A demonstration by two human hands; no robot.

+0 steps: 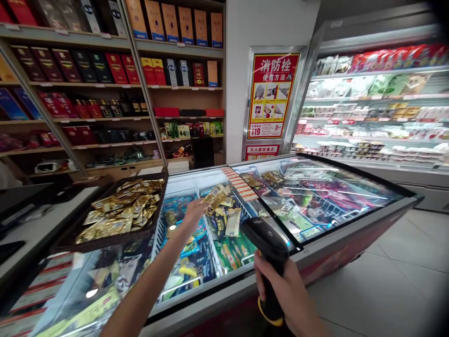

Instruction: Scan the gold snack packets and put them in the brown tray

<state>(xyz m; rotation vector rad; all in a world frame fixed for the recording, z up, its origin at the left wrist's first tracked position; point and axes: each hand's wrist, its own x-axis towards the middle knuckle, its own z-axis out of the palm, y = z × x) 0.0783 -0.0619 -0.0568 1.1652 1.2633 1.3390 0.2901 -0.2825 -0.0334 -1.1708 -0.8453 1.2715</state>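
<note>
My left hand (195,211) reaches over the open part of a chest freezer, its fingers closed on a gold foil packet (218,195). Whether that is one packet or a few pressed together, I cannot tell. Under it, wire baskets hold blue, green and dark wrapped packets, with green packets (229,253) nearest to me. My right hand (289,288) is wrapped round the handle of a black barcode scanner (265,236) with yellow trim. The scanner's head is above the freezer's front edge, pointing forward and left.
A brown tray (162,189) heaped with gold packets stands left of the freezer opening. Sliding glass (345,182) covers the freezer's right part. Behind are shelves of boxed goods (105,68), a red sign (272,96) and a refrigerated display (372,110). A counter (63,215) is at left.
</note>
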